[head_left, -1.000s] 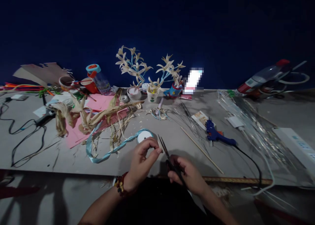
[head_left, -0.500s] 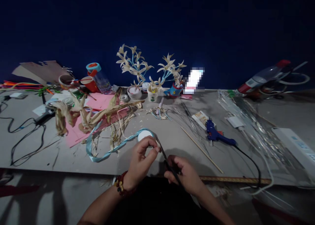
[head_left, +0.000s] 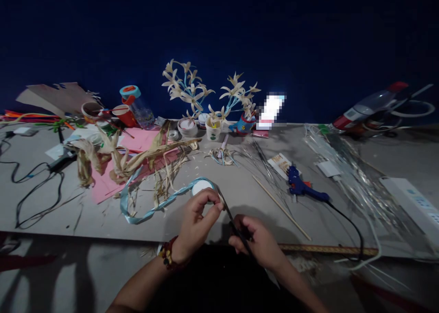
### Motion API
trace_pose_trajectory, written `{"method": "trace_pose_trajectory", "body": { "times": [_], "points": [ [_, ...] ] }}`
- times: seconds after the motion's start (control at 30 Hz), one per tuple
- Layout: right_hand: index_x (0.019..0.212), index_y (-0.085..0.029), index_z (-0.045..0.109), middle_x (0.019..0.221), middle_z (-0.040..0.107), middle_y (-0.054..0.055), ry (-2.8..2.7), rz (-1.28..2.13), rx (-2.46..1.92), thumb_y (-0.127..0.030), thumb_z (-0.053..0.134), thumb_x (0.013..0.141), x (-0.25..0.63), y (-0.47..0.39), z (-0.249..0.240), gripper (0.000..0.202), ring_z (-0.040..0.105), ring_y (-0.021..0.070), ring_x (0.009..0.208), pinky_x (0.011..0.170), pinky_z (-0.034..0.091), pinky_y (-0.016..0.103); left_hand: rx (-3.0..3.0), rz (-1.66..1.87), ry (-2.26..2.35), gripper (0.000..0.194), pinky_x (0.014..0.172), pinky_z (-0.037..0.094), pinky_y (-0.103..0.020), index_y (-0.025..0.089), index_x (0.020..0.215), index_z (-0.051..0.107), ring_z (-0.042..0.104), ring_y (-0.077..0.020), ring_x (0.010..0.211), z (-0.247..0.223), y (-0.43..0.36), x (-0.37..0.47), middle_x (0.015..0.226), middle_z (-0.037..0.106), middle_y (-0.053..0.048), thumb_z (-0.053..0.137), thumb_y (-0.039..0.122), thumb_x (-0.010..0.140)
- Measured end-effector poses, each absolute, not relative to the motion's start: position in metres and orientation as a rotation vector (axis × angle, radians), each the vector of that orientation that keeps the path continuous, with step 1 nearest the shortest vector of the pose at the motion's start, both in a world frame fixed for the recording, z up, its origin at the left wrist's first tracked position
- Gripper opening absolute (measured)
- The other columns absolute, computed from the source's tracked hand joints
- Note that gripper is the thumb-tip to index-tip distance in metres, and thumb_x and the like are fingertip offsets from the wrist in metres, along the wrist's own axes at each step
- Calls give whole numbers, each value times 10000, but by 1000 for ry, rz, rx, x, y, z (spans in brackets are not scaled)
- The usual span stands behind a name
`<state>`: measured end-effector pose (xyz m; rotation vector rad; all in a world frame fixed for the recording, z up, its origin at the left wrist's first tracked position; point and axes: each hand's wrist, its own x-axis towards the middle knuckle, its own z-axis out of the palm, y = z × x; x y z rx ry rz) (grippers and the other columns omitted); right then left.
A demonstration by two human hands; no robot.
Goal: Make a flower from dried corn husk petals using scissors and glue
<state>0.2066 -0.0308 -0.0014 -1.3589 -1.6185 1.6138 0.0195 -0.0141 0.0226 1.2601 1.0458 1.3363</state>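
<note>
While the left hand [head_left: 199, 219], near the white spool [head_left: 201, 186], presses fingertips together, contents unclear, the right hand [head_left: 260, 243] grips scissors [head_left: 227, 209] right of the spool, blades beside those fingertips; cutting would demand steadiness.

Scissors [head_left: 233, 222] left of glue gun [head_left: 304, 188]

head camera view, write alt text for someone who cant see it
A right hand holds dark scissors by the fingertips of a left hand, above a gray table. Behind are dried husks, blue ribbon, pale flowers and a blue glue gun.
</note>
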Motion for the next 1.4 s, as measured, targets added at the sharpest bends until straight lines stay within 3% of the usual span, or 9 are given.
{"method": "trace_pose_trajectory", "body": {
  "times": [0.33, 0.63, 0.8, 0.9, 1.03, 1.23, 1.4],
  "points": [
    [625, -235, 403, 564, 425, -65, -1561, 1633, -1378, -482, 763, 731, 205, -31, 1, 450, 402, 106, 515, 472, 320, 225, 1268, 1335, 1033, 142, 757, 420, -295, 201, 797, 632, 545, -193, 792, 21, -13, 19, 797, 603, -38, 633, 256, 929],
    [628, -236, 404, 503, 470, -68, -1466, 1754, -1371, -659, 774, 691, 202, -31, 3, 565, 440, 105, 452, 472, 330, 239, 1247, 1337, 1012, 142, 745, 419, -290, 199, 795, 622, 536, -188, 790, 21, -14, 19, 792, 587, -34, 643, 255, 924],
    [709, -217, 509, 561, 527, -45, -1339, 1717, -1263, -705, 765, 690, 207, -25, 3, 551, 491, 123, 493, 496, 385, 247, 1330, 1236, 992, 154, 765, 432, -305, 193, 798, 604, 560, -195, 803, 22, -13, 17, 804, 608, -48, 621, 263, 934],
    [854, -204, 606, 721, 627, -3, -1238, 1601, -1157, -618, 814, 704, 209, -16, 7, 487, 550, 139, 601, 563, 445, 250, 1413, 1111, 997, 147, 780, 446, -311, 187, 811, 610, 602, -198, 797, 25, -13, 12, 817, 661, -62, 626, 276, 927],
    [956, -219, 619, 846, 686, 12, -1210, 1557, -1017, -445, 862, 718, 205, -3, 15, 408, 537, 123, 619, 588, 465, 244, 1536, 952, 1059, 145, 752, 449, -292, 177, 781, 633, 623, -184, 744, 31, -9, 5, 766, 693, -48, 655, 275, 886],
    [872, -205, 620, 775, 657, -10, -1242, 1637, -965, -329, 876, 682, 196, 8, 25, 341, 571, 123, 631, 590, 464, 229, 1715, 771, 1020, 71, 761, 439, -261, 179, 769, 661, 622, -151, 736, 44, -3, -2, 776, 706, -13, 649, 195, 837],
    [829, -197, 618, 743, 636, -18, -1208, 1699, -1014, -307, 869, 653, 198, 6, 25, 326, 582, 124, 639, 596, 459, 226, 1574, 815, 949, 97, 752, 442, -267, 171, 763, 655, 597, -159, 741, 40, 2, -6, 754, 672, -22, 637, 195, 855]
  ]
}}
